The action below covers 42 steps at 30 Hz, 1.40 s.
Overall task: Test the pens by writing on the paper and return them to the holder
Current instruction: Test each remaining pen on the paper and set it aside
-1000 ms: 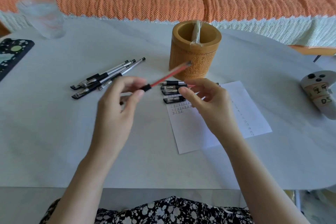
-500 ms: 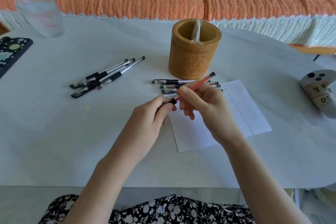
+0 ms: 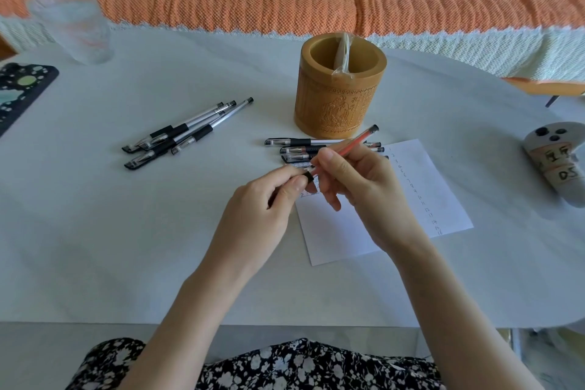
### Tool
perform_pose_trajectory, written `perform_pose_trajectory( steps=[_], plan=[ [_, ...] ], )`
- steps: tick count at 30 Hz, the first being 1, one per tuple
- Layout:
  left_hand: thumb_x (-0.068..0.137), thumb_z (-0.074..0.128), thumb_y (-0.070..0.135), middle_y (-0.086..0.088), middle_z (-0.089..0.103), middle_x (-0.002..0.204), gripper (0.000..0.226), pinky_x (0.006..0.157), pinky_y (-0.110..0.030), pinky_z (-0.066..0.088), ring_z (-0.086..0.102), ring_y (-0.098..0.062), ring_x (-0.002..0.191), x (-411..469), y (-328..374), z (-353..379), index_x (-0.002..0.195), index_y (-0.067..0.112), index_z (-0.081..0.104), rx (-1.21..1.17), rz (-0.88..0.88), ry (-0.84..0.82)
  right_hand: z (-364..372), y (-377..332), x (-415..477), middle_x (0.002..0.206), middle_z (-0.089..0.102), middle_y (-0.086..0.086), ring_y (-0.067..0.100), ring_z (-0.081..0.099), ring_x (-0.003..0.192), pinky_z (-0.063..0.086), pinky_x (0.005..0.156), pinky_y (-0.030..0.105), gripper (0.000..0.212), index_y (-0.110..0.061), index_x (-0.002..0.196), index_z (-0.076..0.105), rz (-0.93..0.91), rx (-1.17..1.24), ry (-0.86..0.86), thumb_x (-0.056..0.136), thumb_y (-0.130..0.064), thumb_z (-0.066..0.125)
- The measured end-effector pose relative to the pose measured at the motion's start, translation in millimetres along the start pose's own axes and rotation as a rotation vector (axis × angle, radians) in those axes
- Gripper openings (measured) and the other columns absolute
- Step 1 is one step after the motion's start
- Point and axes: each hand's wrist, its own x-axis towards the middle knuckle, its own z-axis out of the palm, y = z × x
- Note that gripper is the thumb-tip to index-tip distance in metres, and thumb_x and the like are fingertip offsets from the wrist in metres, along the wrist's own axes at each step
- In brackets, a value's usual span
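Red pen (image 3: 354, 145), slim with a black plug at its far end, is in the air between your two hands. It slants up and away over the far left corner of the paper (image 3: 421, 199), just in front of the wooden holder (image 3: 340, 95). Your right hand (image 3: 364, 193) has its fingers (image 3: 326, 157) curled round the middle of the barrel. Your left hand (image 3: 259, 209) pinches the black piece at the near end between thumb and forefinger; whether that piece is cap or grip cannot be told. A pen like this should be light and stiff, with a smooth plastic barrel that is a little slippery, so the section near the tip looks the surest place to hold for writing. More black pens (image 3: 304, 149) lie on the bench (image 3: 158, 247) by the paper's far left corner, and another bunch (image 3: 183, 133) lies well to the left. A clear wrapper (image 3: 343, 54) stands in the holder.
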Motion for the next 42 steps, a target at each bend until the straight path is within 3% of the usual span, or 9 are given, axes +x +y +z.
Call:
perform_pose_trajectory(
  steps=[3,8,10,13,17,20,24,32,42],
  plan=[
    [0.088,0.046,0.045,0.004,0.033,0.047,0.025,0.047,-0.024,0.02,0.027,-0.014,0.049,0.6,0.9,-1.5,0.087,0.03,0.066,-0.067,-0.011,-0.014,-2.3,-2.0,-0.5,0.058,0.059,0.0,0.017,0.049,0.05,0.039,0.045,0.022,0.022,-0.003,0.085,0.059,-0.014,0.021,-0.017,0.085,-0.024,0.053],
    [0.088,0.046,0.051,-0.012,0.045,0.059,0.026,0.054,-0.03,0.026,0.037,-0.031,0.058,-2.1,-0.7,1.0,0.084,0.03,0.062,-0.063,-0.018,-0.052,-3.9,-1.1,-0.6,0.053,0.053,0.003,0.015,0.043,0.044,0.033,0.04,0.023,0.015,-0.011,0.071,0.06,0.036,0.007,-0.047,0.076,-0.022,0.069],
    [0.088,0.049,0.055,-0.014,0.051,0.06,0.029,0.053,-0.03,0.026,0.034,-0.024,0.053,-2.8,-1.5,2.0,0.09,0.031,0.063,-0.056,-0.021,-0.069,-4.0,0.8,1.1,0.048,0.047,0.0,0.012,0.036,0.04,0.028,0.039,0.022,0.023,-0.012,0.067,0.052,0.078,0.016,-0.074,0.076,-0.013,0.073],
    [0.079,0.05,0.06,0.003,0.036,0.048,0.034,0.049,-0.024,0.023,0.032,-0.011,0.046,-3.0,-2.8,1.2,0.091,0.03,0.062,-0.005,-0.052,-0.062,-8.9,3.3,3.8,0.044,0.039,-0.004,0.011,0.03,0.035,0.026,0.037,0.019,0.022,-0.011,0.076,0.047,0.101,0.101,0.035,0.084,0.002,0.062],
    [0.072,0.066,0.053,0.007,0.034,0.047,0.026,0.05,-0.021,0.029,0.041,-0.005,0.046,-4.7,-6.4,-1.1,0.089,0.035,0.06,0.176,-0.091,-0.055,-20.2,1.1,5.4,0.051,0.055,0.005,0.018,0.053,0.042,0.031,0.04,0.023,0.018,-0.005,0.1,0.062,0.056,0.041,0.201,0.091,-0.001,0.046],
    [0.07,0.072,0.048,0.008,0.036,0.049,0.024,0.053,-0.023,0.03,0.043,0.0,0.046,-5.2,-8.0,0.1,0.086,0.036,0.059,0.255,-0.109,-0.084,-18.4,3.7,5.5,0.064,0.065,0.016,0.019,0.062,0.052,0.029,0.041,0.023,0.022,-0.003,0.085,0.069,0.065,-0.057,0.258,0.092,-0.013,0.05],
    [0.068,0.073,0.05,0.011,0.043,0.055,0.025,0.056,-0.018,0.034,0.046,0.005,0.048,-5.3,-8.7,2.0,0.087,0.042,0.06,0.312,-0.142,-0.108,-10.0,12.1,7.5,0.048,0.054,0.007,0.008,0.045,0.044,0.033,0.049,0.018,0.039,-0.014,0.053,0.051,0.053,-0.279,0.403,0.079,-0.032,0.074],
    [0.069,0.072,0.052,0.011,0.045,0.058,0.026,0.057,-0.014,0.034,0.047,0.009,0.052,-7.0,-8.7,3.5,0.09,0.042,0.059,0.353,-0.134,-0.109,-2.8,25.4,10.3,0.049,0.04,0.0,0.006,0.034,0.049,0.03,0.048,0.019,0.04,0.003,0.057,0.046,-0.046,-0.487,0.524,0.081,-0.019,0.068],
    [0.07,0.071,0.053,0.014,0.049,0.064,0.028,0.059,-0.007,0.032,0.051,0.01,0.063,-6.8,-5.1,2.9,0.093,0.041,0.059,0.385,-0.152,-0.118,-0.4,29.8,9.4,0.054,0.038,0.009,0.007,0.028,0.05,0.024,0.045,0.019,0.029,-0.004,0.056,0.04,-0.056,-0.497,0.542,0.078,-0.008,0.059]
  ],
)
